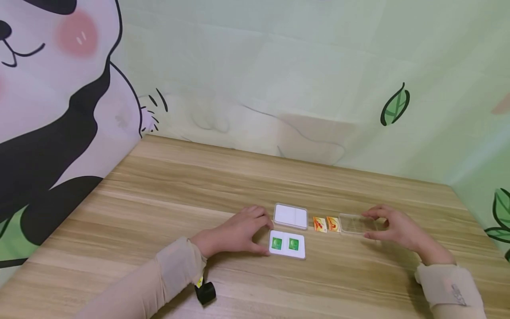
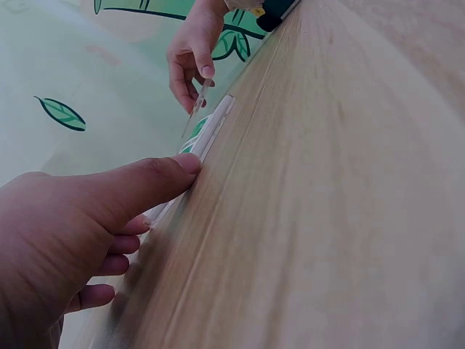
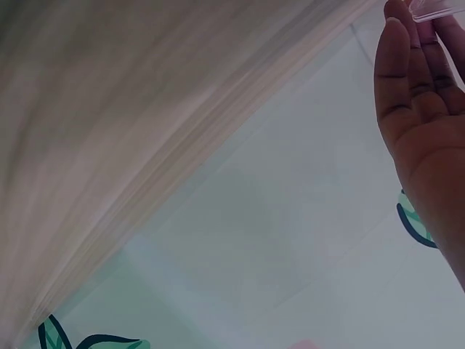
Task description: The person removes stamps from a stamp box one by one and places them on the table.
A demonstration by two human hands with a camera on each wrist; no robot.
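Observation:
My left hand grips the left end of a shallow white case, thumb and fingers on opposite edges. Two green square pieces lie side by side in it. In the left wrist view, the thumb presses on the rim of the white case. On the right, my right hand holds a clear plastic lid by its right end, thumb on the near edge and fingers on the far one. A corner of the clear lid shows at the fingertips in the right wrist view.
Behind the green-square case lies a second clear-edged case with a white inside. Two orange printed square pieces sit between it and the clear lid. The wooden table meets a printed cloth backdrop. A black object is by the left sleeve.

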